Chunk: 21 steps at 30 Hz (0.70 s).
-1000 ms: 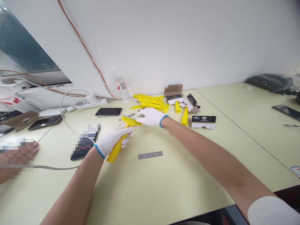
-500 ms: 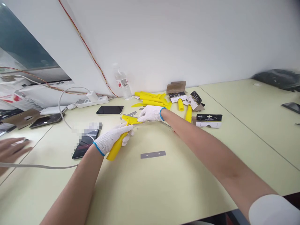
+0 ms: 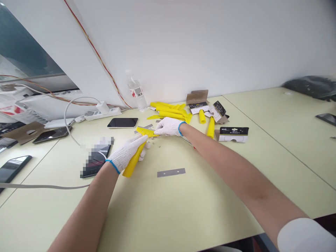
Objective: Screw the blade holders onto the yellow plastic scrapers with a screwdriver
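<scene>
Somebody in white knit gloves has a yellow scraper (image 3: 133, 157) gripped tight in the left hand (image 3: 127, 153) — the right hand (image 3: 169, 126) has its fingers (image 3: 160, 129) pinched narrow on the scraper's head, mid-table (image 3: 183, 210). A loose metal blade (image 3: 171, 172) lies just in front, open room toward the near edge — yellow handles (image 3: 170, 112) heaped by the back edge.

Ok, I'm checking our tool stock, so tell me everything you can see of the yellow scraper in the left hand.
The yellow scraper looks like moulded plastic, with a long, rounded handle and a wide, flat head. It is held diagonally, head away from the person, with the handle gripped by the white-gloved left hand. The fingertips of the gloved right hand reach the end of the head.
</scene>
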{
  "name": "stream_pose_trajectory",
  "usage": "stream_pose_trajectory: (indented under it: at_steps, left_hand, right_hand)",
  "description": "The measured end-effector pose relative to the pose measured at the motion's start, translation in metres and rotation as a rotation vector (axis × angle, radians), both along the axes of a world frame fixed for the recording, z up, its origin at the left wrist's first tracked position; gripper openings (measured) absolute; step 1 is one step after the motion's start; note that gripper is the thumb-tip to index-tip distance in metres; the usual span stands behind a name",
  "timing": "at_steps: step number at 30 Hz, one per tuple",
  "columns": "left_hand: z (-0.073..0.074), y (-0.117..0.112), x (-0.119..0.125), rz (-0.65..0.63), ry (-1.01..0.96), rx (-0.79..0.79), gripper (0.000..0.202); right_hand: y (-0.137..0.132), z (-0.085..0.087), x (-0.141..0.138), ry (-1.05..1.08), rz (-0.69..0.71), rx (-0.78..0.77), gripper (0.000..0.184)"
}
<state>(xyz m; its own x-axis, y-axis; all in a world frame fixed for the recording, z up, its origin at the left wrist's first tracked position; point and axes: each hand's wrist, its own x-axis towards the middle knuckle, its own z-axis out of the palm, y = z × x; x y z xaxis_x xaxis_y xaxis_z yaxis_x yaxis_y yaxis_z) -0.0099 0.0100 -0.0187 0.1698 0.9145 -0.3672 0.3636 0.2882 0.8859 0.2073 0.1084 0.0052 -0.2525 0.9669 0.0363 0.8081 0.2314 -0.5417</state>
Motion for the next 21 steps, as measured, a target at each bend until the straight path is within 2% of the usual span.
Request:
stream_pose_trajectory:
  at_steps: [3,6,9,15,21]
  left_hand:
    - [-0.001,0.0,0.0,0.003,0.03,0.031,0.035]
    - [0.0,-0.002,0.0,-0.023,0.068,0.072,0.032]
    - [0.002,-0.005,0.0,-0.05,0.088,0.085,0.034]
    - [0.008,-0.01,0.007,-0.067,0.146,0.062,0.047]
    - [0.009,-0.014,0.01,-0.099,0.191,0.046,0.049]
  right_hand:
    - [-0.001,0.002,0.003,0.017,0.189,-0.143,0.037]
    - [-0.005,0.003,0.009,0.067,0.32,-0.197,0.028]
    - [-0.008,0.002,0.015,0.105,0.342,-0.191,0.024]
    - [-0.018,0.0,0.026,0.081,0.412,-0.126,0.028]
    - [-0.034,-0.002,0.038,0.077,0.424,-0.062,0.03]
